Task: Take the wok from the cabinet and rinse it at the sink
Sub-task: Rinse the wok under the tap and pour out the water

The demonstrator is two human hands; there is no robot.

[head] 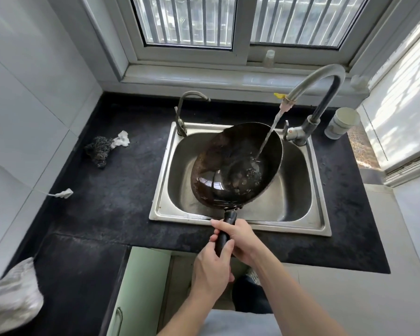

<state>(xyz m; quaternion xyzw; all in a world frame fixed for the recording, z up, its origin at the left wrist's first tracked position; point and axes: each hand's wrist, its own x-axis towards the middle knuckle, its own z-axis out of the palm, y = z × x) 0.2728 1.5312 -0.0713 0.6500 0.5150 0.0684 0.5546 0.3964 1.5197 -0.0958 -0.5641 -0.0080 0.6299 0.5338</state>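
- The dark, round metal wok (235, 166) hangs tilted over the basin of the stainless steel sink (298, 215), with its open side turned up toward the camera and its black straight handle (224, 235) pointing back at the person.
- The right hand (241, 238) grips the handle close to the wok, its fingers (218, 224) curled round the grip from above.
- The left hand (211, 269) holds the handle's near end, just behind the right hand and touching it, its thumb lying along the grip and its other fingers wrapped underneath.
- A tall curved grey faucet (325, 93) at the sink's back right corner carries a small yellow tag (279, 95) at its spout.
- A thin stream of water (267, 137) falls from the spout into the wok's right side, where water pools with bubbles.
- A smaller thin faucet (184, 112) stands at the sink's back left corner.
- On the black stone counter (107, 190), left of the sink, a dark wiry scouring pad (98, 151) lies touching a crumpled white cloth (121, 139).
- A white cylindrical cup (341, 122) stands on the counter right of the tall faucet.
- A pale green cabinet door (141, 287) shows below the counter's front edge, left of the hands.
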